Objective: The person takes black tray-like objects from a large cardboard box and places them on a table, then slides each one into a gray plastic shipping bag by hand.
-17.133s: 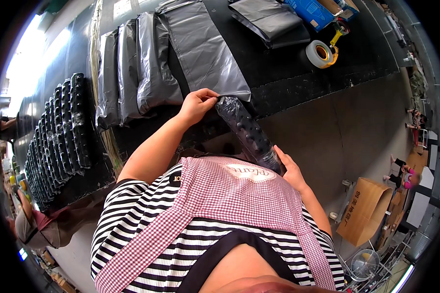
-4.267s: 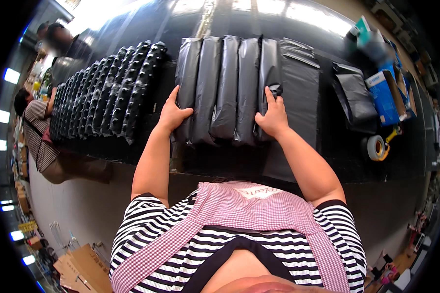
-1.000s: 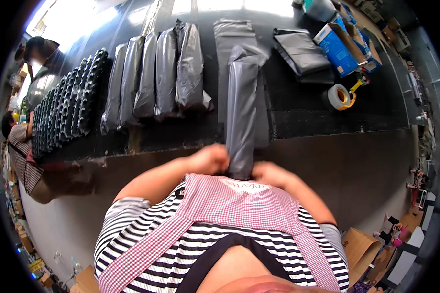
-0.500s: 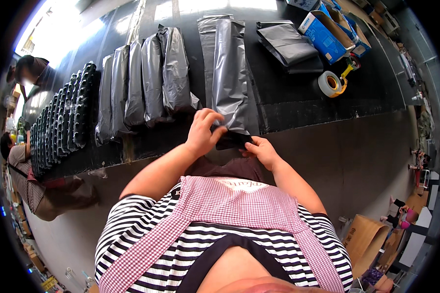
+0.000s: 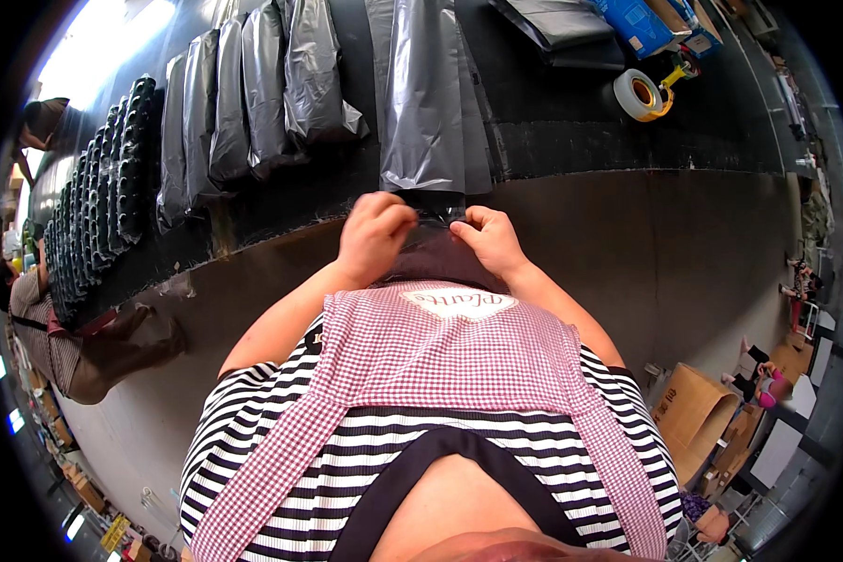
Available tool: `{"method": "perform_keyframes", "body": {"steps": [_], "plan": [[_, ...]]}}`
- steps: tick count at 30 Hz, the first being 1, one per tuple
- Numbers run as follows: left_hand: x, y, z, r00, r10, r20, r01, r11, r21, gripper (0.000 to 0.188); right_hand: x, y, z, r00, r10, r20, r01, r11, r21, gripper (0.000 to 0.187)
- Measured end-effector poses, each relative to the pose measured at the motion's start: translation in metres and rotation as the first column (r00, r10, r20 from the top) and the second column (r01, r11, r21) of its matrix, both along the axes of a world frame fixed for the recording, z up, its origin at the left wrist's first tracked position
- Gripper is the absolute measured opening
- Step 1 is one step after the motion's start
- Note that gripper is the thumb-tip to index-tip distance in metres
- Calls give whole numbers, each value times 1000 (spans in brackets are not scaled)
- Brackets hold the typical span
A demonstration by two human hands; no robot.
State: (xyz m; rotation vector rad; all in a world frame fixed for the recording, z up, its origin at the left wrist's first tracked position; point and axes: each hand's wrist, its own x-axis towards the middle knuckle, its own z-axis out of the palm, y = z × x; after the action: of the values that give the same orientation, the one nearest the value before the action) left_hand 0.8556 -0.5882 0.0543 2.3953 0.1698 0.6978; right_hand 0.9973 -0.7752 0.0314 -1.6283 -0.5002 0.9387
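Note:
A long grey plastic mailing bag (image 5: 423,112) lies before me, its near end with a dark flap (image 5: 433,202) reaching over the table's front edge. At that flap's left corner my left hand (image 5: 375,234) is closed, fingers curled and slightly blurred. My right hand (image 5: 493,238) pinches the right corner between thumb and forefinger. The bag looks flat and smooth toward me; its far end runs out of view. Beneath it other flat grey bags (image 5: 478,122) show along the right side. Left of it lie several filled grey bags (image 5: 320,89) in a row.
Stacked black bumpy trays (image 5: 131,173) stand on the table's left. At the right are folded grey bags (image 5: 571,33), a tape roll (image 5: 637,94) on a yellow dispenser and blue boxes (image 5: 642,28). A co-worker (image 5: 51,337) is at the far left; a cardboard box (image 5: 693,421) stands lower right.
The view has shifted, so the table sits higher. My hands have drawn level at the flap's two corners, and the bag's near end now looks flatter and straighter.

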Motion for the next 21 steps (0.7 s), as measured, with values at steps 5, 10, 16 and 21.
{"method": "perform_keyframes", "body": {"steps": [5, 10, 16, 21], "plan": [[36, -19, -2, 978, -206, -26, 206, 978, 14, 19, 0, 9, 24, 797, 102, 595, -85, 995, -56, 5], [37, -16, -5, 965, -217, -144, 142, 903, -406, 12, 3, 8, 26, 715, 122, 689, -89, 993, -83, 6], [-71, 56, -55, 851, -501, -156, -70, 187, -980, 11, 19, -13, 2, 988, 104, 113, -99, 994, -50, 9], [-139, 87, -56, 612, -13, -791, 163, 980, 110, 33, 42, -10, 19, 917, -6, 398, 5, 1000, 3, 13]]}}
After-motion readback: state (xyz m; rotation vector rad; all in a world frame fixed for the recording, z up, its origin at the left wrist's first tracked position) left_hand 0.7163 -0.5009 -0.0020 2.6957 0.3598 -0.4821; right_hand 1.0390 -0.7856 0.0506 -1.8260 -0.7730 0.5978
